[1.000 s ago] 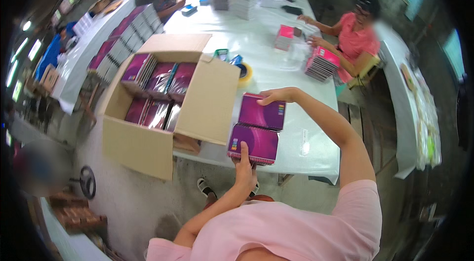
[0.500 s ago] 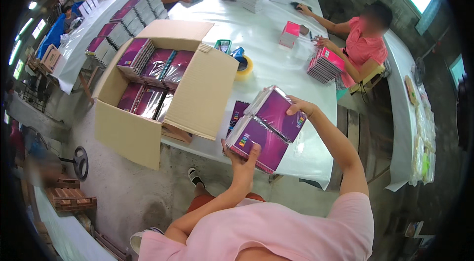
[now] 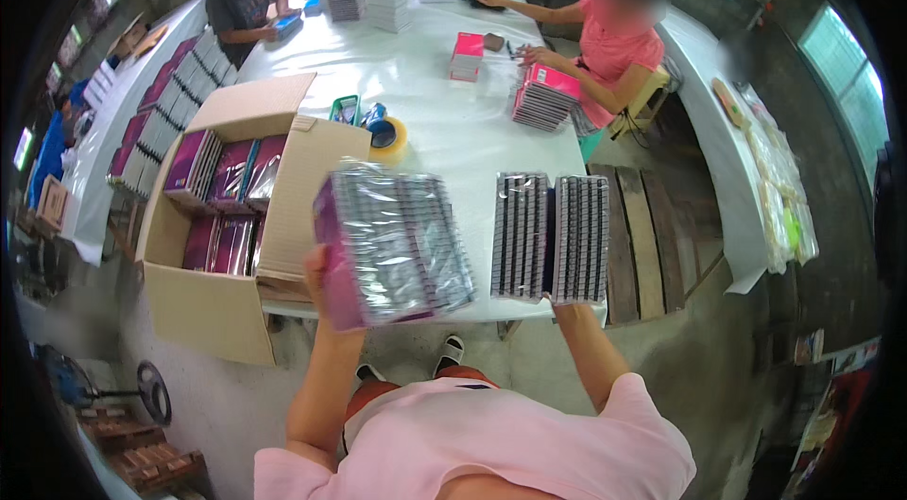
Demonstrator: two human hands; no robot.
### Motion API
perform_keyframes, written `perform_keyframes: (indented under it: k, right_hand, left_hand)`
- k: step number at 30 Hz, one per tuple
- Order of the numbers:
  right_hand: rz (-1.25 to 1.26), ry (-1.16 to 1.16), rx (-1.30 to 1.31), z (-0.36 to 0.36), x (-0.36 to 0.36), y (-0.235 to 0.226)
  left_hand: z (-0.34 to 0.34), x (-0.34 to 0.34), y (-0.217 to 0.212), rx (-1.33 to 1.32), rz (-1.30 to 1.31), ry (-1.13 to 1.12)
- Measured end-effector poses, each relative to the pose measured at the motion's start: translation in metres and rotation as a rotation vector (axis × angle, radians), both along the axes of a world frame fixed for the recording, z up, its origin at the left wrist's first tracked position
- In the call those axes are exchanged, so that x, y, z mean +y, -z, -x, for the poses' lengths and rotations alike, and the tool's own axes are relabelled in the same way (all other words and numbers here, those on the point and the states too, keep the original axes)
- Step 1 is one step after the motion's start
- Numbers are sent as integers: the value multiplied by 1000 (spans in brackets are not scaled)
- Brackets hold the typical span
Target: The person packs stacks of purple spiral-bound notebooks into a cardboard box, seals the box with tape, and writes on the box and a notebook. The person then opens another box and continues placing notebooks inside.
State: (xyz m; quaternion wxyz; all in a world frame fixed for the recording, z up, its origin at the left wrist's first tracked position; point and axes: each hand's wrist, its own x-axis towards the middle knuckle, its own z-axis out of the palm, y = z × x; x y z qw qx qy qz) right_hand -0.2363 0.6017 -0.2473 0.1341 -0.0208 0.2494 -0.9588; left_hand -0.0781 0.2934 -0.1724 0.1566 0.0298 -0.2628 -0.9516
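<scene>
My left hand point(image 3: 326, 287) is closed on the side of a clear-wrapped notebook pack point(image 3: 402, 240), a purple cover on its left and spiral-bound edges facing up. This pack is held tilted, off the table, just right of the open carton. My right hand point(image 3: 570, 313) grips the near end of a second wrapped notebook pack point(image 3: 551, 235), two rows of black spiral edges turned upward. Most of the right fingers are hidden beneath it. Whether this pack rests on the table's near edge or hangs above it, I cannot tell.
The open carton point(image 3: 208, 301) at left holds several purple notebook packs point(image 3: 231, 169). Beyond it are a tape roll point(image 3: 392, 143) and a green basket point(image 3: 346, 109) on the white table point(image 3: 444, 155). A co-worker point(image 3: 619, 46) sits at right by pink notebooks point(image 3: 543, 98); another person point(image 3: 246, 8) stands far left.
Both hands were on the purple packs held together, covers up. Now they are apart, one pack in each hand, turned spiral edges up. The view has shifted too.
</scene>
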Motion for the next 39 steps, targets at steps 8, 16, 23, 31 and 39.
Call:
perform_keyframes:
  k: [8,16,23,31,39]
  right_hand:
    - [362,-340,66,-45,-110,-70]
    - [-38,-576,-50,-143,-349,-217]
    - [-352,-827,-73,-189,-531,-179]
    - [-1418,-978,193,-158,-569,-109]
    - [-666,-686,504,-205,-475,-252]
  left_hand:
    - [-78,-89,-74,410,-327,231]
    - [-255,-248,-99,441,-10,-359]
    - [-357,-330,-71,220,54,-860]
    - [-338,-391,-60,202,31,-750]
    - [-180,-357,-149,-152,241,82]
